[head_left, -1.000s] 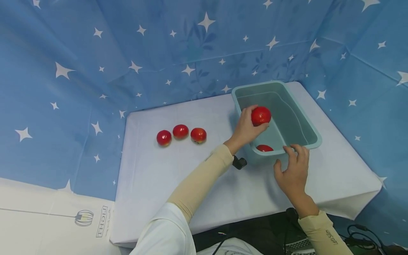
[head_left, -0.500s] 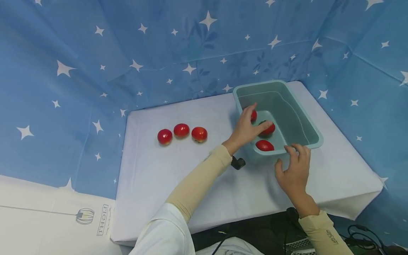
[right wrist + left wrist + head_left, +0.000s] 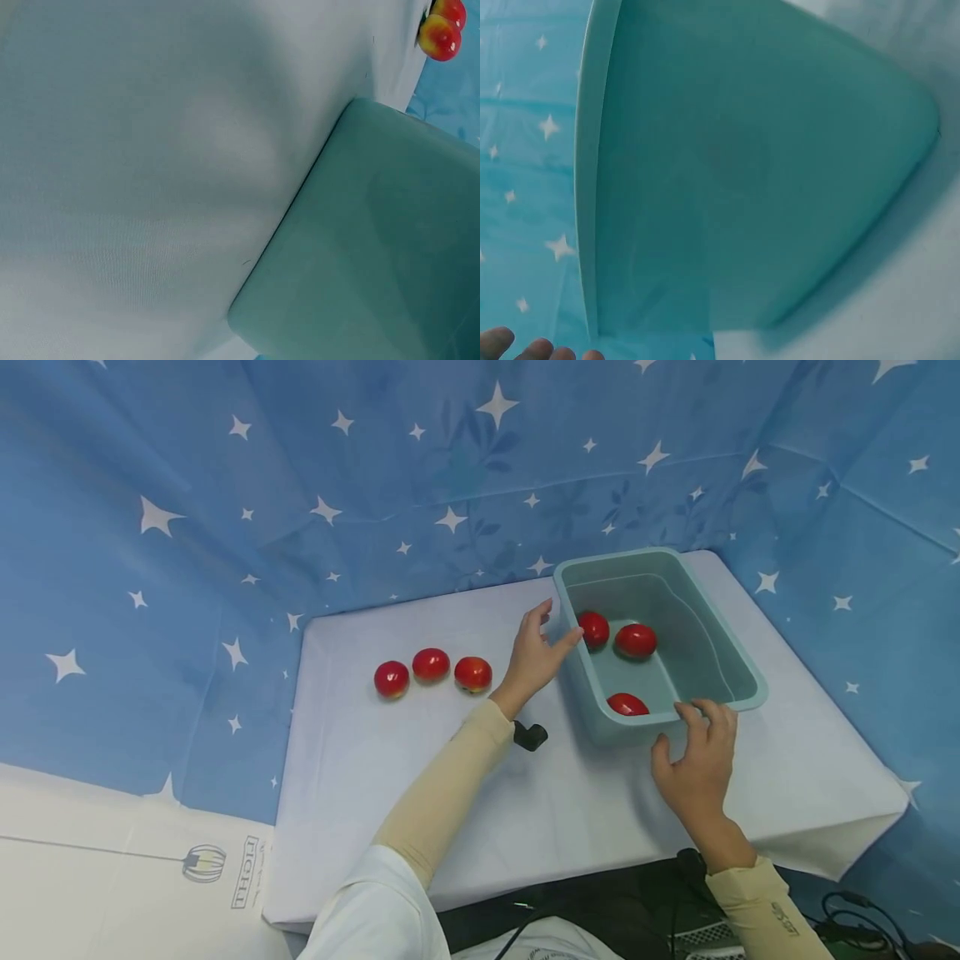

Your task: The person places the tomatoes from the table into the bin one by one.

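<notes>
A pale teal plastic basin stands on the right half of the table and fills much of the left wrist view. Inside it lie three glossy round red fruits: one by the left wall, one in the middle and one at the near side, partly hidden by the rim. My left hand hovers just left of the basin, holding nothing, fingers spread from the thumb. At the near rim, the fingertips of my right hand rest on the edge, with the thumb apart from them.
Three more red fruits sit in a row on the white tablecloth to the left: a left one, a middle one and a right one. A blue star-patterned curtain encloses the table's far and right sides.
My left hand lowered a red fruit into the basin, let go of it, then drew back left past the rim. The right hand stayed at the near rim.
</notes>
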The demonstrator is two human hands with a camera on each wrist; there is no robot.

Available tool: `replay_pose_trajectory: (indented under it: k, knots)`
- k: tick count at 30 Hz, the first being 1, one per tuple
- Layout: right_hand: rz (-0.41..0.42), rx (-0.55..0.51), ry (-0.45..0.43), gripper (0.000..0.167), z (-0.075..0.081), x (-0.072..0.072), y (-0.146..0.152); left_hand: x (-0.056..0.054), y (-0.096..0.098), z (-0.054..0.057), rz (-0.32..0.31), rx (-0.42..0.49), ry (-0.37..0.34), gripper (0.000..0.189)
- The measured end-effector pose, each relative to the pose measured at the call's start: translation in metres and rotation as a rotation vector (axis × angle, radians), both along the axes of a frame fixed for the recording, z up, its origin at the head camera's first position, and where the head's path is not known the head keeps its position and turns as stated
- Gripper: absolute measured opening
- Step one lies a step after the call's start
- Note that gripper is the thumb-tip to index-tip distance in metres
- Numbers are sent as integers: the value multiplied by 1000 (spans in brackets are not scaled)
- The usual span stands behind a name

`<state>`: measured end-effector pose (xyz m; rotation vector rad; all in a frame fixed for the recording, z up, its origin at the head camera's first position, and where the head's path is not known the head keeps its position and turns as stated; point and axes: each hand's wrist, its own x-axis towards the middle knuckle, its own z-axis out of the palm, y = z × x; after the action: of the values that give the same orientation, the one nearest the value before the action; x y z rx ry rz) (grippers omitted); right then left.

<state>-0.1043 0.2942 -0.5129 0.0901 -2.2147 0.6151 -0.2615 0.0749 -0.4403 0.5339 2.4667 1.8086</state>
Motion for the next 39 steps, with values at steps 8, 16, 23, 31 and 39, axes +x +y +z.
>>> replay_pose_trajectory:
  k: [8,16,23,31,39]
  knots:
    - [-1,-9,20,45,-2,0,2,-15,-34,-28,139,27,40,60]
    - [-7,-7,14,44,-1,2,1,-23,-68,-61,284,-91,-30,59]
    - [-8,-5,3,45,-1,2,0,-25,-84,-89,369,-268,-65,58]
    - [-8,4,-1,46,0,0,-1,-25,-91,-102,391,-478,38,49]
    - [-6,7,-4,46,0,0,-2,-18,-96,-110,447,-600,64,42]
